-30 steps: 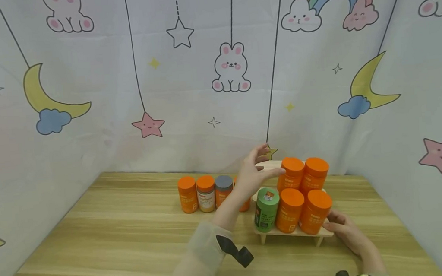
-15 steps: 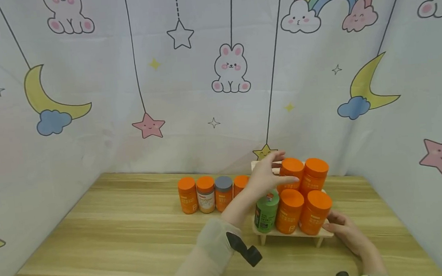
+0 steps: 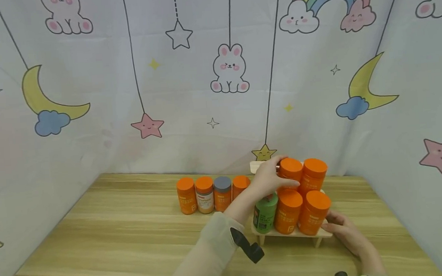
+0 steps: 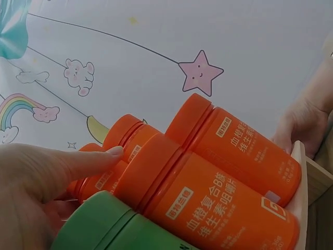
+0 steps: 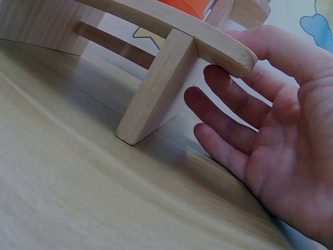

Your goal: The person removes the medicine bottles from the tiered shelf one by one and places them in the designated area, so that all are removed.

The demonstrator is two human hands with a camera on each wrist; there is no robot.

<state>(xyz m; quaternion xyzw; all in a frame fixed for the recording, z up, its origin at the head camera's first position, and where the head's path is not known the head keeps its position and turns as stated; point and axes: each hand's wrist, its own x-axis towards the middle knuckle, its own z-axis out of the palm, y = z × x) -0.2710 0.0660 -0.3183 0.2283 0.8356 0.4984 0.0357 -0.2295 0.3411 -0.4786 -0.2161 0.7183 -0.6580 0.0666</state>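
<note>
A stepped wooden rack (image 5: 156, 78) carries orange jars and one green jar (image 3: 265, 217) in two rows. My left hand (image 3: 267, 181) reaches over the green jar and grips the back-left orange jar (image 3: 290, 168), thumb in front and fingers behind, mostly hidden. The left wrist view shows the thumb lying across that jar near its lid. Beside it stands the back-right orange jar (image 3: 314, 175); two more orange jars (image 4: 213, 208) fill the front step. My right hand (image 5: 281, 114) holds the end of the front step, thumb on top, other fingers loosely curled beneath.
Left of the rack, a row stands on the wooden table (image 3: 115, 233): an orange jar (image 3: 187, 197), an orange-lidded pale jar (image 3: 205, 195), a grey-lidded jar (image 3: 223, 194) and another orange jar (image 3: 241, 183). A printed cloth (image 3: 186, 93) hangs behind.
My left hand has moved right and down from beside the back-left orange jar and taken hold of it. The right hand stays at the rack's end.
</note>
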